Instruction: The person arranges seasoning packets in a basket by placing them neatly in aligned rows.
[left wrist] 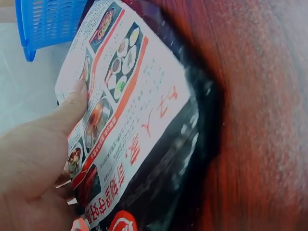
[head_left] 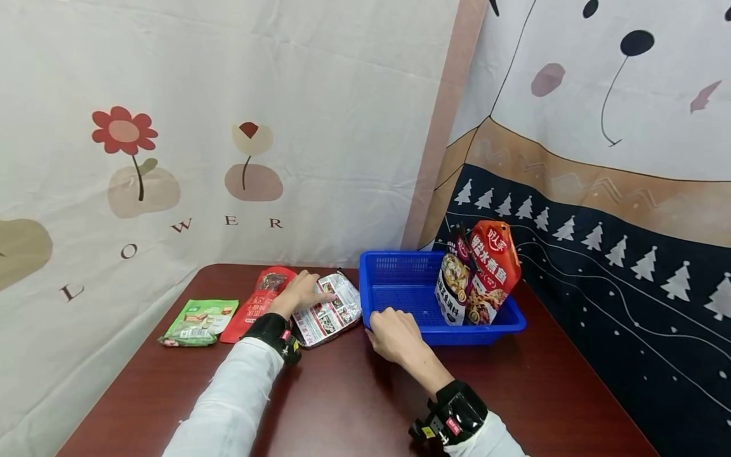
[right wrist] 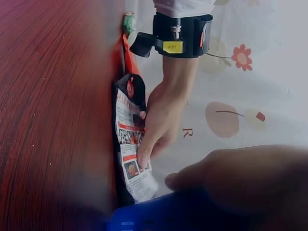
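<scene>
A black food packet (head_left: 331,311) with a white printed label lies on the table, left of the blue basket (head_left: 400,270). My left hand (head_left: 299,294) holds its left edge: in the left wrist view the thumb (left wrist: 77,98) presses on the label, while the other fingers are mostly hidden behind the packet. At the basket's near left corner, my right hand (head_left: 395,333) grips the rim, fingers curled over it. Two pouches stand in the basket's right part, an orange-red one (head_left: 495,266) and a dark one (head_left: 455,282) with a food picture.
A red packet (head_left: 251,317) lies partly behind my left wrist, and a green packet (head_left: 201,320) sits farther left. The brown table (head_left: 342,406) meets a printed cloth (head_left: 320,127) at the back; a dark patterned cloth (head_left: 599,304) borders its right side.
</scene>
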{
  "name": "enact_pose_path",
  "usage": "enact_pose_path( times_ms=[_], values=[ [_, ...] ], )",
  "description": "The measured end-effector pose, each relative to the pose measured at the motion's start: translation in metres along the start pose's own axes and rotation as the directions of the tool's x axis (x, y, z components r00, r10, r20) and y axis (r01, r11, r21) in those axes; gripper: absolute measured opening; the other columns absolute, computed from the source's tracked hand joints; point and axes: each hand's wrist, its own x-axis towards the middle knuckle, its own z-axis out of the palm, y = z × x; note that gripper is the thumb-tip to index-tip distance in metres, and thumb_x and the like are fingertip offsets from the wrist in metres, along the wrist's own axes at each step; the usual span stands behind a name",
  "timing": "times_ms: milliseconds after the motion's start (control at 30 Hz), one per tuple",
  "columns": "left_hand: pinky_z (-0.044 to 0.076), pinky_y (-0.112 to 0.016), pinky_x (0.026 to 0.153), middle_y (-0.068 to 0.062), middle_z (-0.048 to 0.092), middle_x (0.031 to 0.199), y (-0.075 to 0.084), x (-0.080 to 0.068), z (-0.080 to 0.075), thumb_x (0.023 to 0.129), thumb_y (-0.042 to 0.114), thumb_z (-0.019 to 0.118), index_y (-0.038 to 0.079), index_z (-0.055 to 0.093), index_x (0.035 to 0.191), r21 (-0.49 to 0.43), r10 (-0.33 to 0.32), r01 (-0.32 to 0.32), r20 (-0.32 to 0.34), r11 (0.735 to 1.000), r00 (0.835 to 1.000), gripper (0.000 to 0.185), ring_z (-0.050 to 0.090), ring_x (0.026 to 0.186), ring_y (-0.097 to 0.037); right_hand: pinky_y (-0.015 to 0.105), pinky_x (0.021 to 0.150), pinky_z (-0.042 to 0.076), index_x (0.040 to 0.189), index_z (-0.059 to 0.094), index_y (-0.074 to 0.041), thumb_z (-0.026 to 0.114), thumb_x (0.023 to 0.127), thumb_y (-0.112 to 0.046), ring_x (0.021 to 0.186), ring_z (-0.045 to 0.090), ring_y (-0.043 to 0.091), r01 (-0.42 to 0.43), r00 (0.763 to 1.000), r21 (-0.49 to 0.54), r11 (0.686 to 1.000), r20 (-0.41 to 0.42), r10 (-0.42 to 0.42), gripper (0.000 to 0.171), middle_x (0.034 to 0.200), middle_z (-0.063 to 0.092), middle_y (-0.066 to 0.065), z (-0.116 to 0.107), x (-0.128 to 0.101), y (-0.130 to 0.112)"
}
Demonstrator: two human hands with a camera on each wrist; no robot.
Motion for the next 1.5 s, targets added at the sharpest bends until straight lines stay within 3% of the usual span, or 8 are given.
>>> enact_pose_path(
  times_ms=[233,467,600,800,1000,1233,1367,1500],
  values=[
    [0.05,-0.051,0.11,-0.028,0.065,0.13,-0.005,-0.002,-0.005,0.099,0.043,0.067,-0.009,0.062,0.13,-0.027,0.024,-0.023,0.019,0.999,1.0,0.061,0.06,0.127,-0.04,0.039,0.04,0.041,0.065,0.064,-0.016,0.075,0.092,-0.029,0.05,0.06,0.025,0.041,0.999,-0.01,0.999,-0.014,-0.041,0.033,0.064,0.068,0.007,0.001,0.0,0.002],
    [0.056,-0.045,0.086,-0.021,0.072,0.11,-0.007,-0.005,-0.015,0.106,0.032,0.058,-0.004,0.067,0.118,-0.095,0.016,-0.013,0.029,0.995,0.999,0.038,0.069,0.1,-0.032,0.039,0.041,0.042,0.065,0.063,-0.016,0.075,0.092,-0.03,0.05,0.06,0.025,0.04,0.999,-0.008,0.999,-0.02,-0.04,0.033,0.066,0.07,0.007,0.003,0.0,0.003],
    [0.049,-0.034,0.066,-0.008,0.064,0.08,-0.008,-0.009,-0.019,0.106,0.024,0.058,0.002,0.069,0.098,-0.18,0.008,-0.01,-0.01,0.984,1.0,0.026,0.059,0.069,-0.021,0.039,0.041,0.043,0.066,0.065,-0.015,0.075,0.093,-0.031,0.051,0.061,0.025,0.038,0.999,-0.008,0.999,-0.013,-0.038,0.032,0.068,0.071,0.007,0.003,-0.001,0.003],
    [0.044,-0.031,0.063,-0.002,0.057,0.07,-0.008,-0.017,-0.023,0.105,0.023,0.061,0.006,0.07,0.093,-0.217,0.023,-0.058,-0.16,0.975,0.987,0.023,0.052,0.062,-0.017,0.04,0.042,0.044,0.067,0.066,-0.015,0.075,0.093,-0.031,0.053,0.063,0.027,0.032,0.999,-0.005,0.999,-0.006,-0.032,0.032,0.069,0.072,0.008,0.003,-0.001,0.002],
    [0.043,-0.032,0.06,-0.005,0.065,0.074,-0.002,-0.031,-0.033,0.104,0.025,0.062,0.01,0.072,0.098,-0.143,0.069,-0.125,-0.345,0.982,0.936,0.018,0.056,0.064,-0.018,0.04,0.042,0.045,0.068,0.066,-0.015,0.075,0.093,-0.031,0.053,0.063,0.027,0.03,0.999,-0.01,0.999,-0.012,-0.031,0.031,0.068,0.071,0.008,0.001,-0.001,0.002],
    [0.038,-0.031,0.05,-0.005,0.068,0.073,0.006,-0.056,-0.048,0.104,0.029,0.063,0.015,0.072,0.108,-0.033,0.109,-0.144,-0.505,0.989,0.856,0.017,0.053,0.057,-0.018,0.036,0.041,0.042,0.068,0.065,-0.016,0.074,0.094,-0.03,0.051,0.06,0.024,0.041,0.999,-0.006,0.999,-0.011,-0.041,0.031,0.065,0.069,0.004,0.0,-0.002,0.001],
    [0.036,-0.03,0.048,-0.005,0.069,0.073,0.012,-0.071,-0.057,0.104,0.028,0.063,0.015,0.073,0.109,-0.018,0.131,-0.174,-0.59,0.985,0.797,0.017,0.052,0.054,-0.018,0.034,0.04,0.04,0.067,0.064,-0.016,0.074,0.094,-0.03,0.05,0.059,0.022,0.042,0.999,0.004,0.999,-0.006,-0.042,0.032,0.064,0.067,0.004,-0.001,-0.002,0.001],
    [0.034,-0.029,0.05,-0.006,0.071,0.075,0.019,-0.084,-0.065,0.103,0.026,0.064,0.013,0.073,0.111,-0.032,0.146,-0.226,-0.674,0.974,0.724,0.018,0.046,0.051,-0.014,0.036,0.04,0.041,0.066,0.063,-0.016,0.074,0.094,-0.029,0.051,0.06,0.023,0.041,0.999,0.003,0.999,-0.017,-0.041,0.033,0.064,0.068,0.004,-0.001,-0.002,0.002]
  ],
)
